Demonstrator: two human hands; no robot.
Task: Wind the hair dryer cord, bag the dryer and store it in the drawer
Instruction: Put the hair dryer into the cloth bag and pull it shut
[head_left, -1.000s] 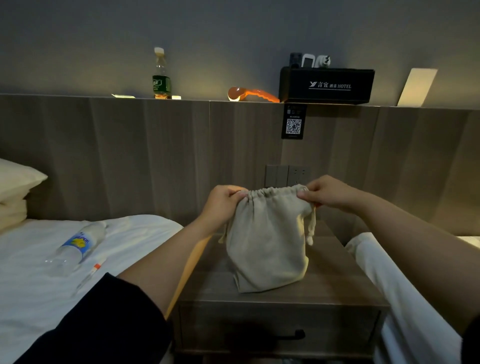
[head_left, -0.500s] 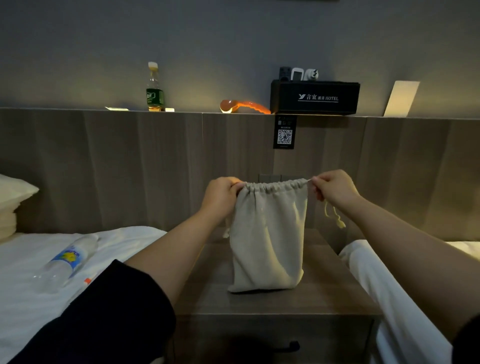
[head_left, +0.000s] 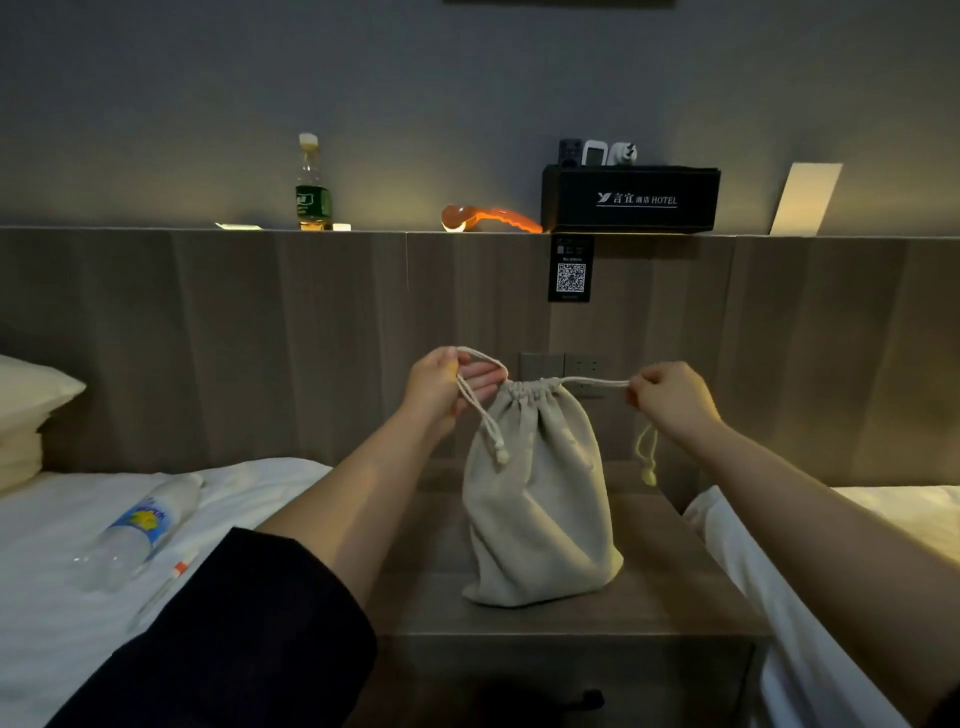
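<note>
A beige drawstring bag (head_left: 537, 499) stands upright on the wooden nightstand (head_left: 670, 587), bulging with something inside that I cannot see. Its mouth is gathered tight. My left hand (head_left: 441, 387) pinches the left drawstring loop, whose knotted ends hang down over the bag. My right hand (head_left: 672, 397) grips the right drawstring, pulled taut sideways; its tail dangles below the wrist. The drawer front with its dark handle (head_left: 587, 699) shows at the bottom, closed. The hair dryer itself is hidden.
A bed (head_left: 47, 597) on the left carries a plastic water bottle (head_left: 137, 530) and a pen (head_left: 166, 584). Another bed's white sheet (head_left: 779, 623) is on the right. The headboard ledge holds a green-labelled bottle (head_left: 311, 189), an orange object (head_left: 488, 218) and a black hotel box (head_left: 631, 200).
Both hands have pulled apart along the drawstrings, and the bag's mouth went from wide and loosely gathered to cinched tight. The left hand rose slightly.
</note>
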